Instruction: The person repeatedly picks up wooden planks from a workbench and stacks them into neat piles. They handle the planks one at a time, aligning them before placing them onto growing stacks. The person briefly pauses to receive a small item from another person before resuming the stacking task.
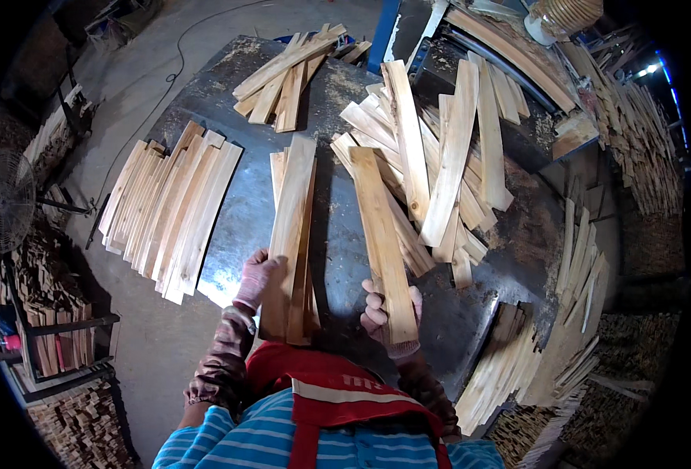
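Observation:
My right hand, in a pale knit glove, grips the near end of a long wooden board. Its fingers wrap one edge and the thumb shows at the other; the board slants away over the dark table. At the left edge of a few overlapping boards in front of me is my gloved left hand. Its fingers are curled against the top board's side, and their tips are partly hidden. Just right of the held board lies a loose heap of pale boards.
A row of boards lies side by side along the table's left edge. More boards cross one another at the far end. A machine stands at back right. Stacked wood sits at lower right; a fan is far left.

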A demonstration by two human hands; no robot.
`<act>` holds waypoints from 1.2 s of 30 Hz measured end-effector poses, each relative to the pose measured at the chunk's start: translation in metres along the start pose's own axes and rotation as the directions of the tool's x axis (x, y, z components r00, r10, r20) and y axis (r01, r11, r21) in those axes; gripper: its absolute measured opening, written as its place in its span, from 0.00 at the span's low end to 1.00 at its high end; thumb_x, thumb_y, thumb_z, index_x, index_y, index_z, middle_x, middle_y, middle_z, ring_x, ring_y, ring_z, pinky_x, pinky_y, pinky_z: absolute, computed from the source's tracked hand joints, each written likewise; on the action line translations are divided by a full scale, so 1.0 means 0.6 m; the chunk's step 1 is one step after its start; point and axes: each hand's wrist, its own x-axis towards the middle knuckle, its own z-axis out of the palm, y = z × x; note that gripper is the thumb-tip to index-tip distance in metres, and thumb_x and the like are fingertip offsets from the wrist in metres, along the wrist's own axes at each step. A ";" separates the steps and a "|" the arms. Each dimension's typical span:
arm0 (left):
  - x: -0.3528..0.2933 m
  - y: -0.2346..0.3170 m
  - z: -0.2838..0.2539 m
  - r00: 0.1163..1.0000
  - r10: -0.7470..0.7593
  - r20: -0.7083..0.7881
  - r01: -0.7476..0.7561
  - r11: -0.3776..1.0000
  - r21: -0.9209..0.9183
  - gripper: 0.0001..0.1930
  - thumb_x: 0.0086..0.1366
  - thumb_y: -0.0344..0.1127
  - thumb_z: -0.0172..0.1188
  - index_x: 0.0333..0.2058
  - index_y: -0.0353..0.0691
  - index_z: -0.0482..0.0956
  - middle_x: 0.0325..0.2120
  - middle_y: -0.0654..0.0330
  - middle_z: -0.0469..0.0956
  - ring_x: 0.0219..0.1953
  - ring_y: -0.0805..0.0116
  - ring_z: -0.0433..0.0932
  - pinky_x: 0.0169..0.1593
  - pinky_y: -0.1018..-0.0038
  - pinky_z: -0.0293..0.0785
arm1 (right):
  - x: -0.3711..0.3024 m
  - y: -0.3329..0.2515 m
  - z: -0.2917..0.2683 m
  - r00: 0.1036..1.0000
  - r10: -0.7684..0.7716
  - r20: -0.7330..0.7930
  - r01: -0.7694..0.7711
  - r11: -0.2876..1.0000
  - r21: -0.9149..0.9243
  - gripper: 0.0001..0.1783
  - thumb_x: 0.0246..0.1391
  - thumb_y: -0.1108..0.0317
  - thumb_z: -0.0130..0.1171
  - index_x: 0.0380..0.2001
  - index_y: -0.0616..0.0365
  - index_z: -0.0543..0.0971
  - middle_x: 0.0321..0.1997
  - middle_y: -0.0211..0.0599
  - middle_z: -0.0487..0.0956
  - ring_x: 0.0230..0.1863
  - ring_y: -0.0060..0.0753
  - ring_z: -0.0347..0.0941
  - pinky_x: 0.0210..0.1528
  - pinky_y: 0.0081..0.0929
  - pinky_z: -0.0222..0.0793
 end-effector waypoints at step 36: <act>0.366 0.354 0.079 0.926 0.367 0.086 -0.248 0.765 -0.594 0.12 0.69 0.40 0.59 0.44 0.39 0.77 0.42 0.58 0.81 0.46 0.66 0.80 0.52 0.70 0.79 | 0.193 -0.270 -0.057 0.369 -0.924 0.099 0.029 -0.095 -0.995 0.32 0.58 0.59 0.63 0.61 0.65 0.70 0.62 0.50 0.73 0.59 0.50 0.72 0.62 0.37 0.67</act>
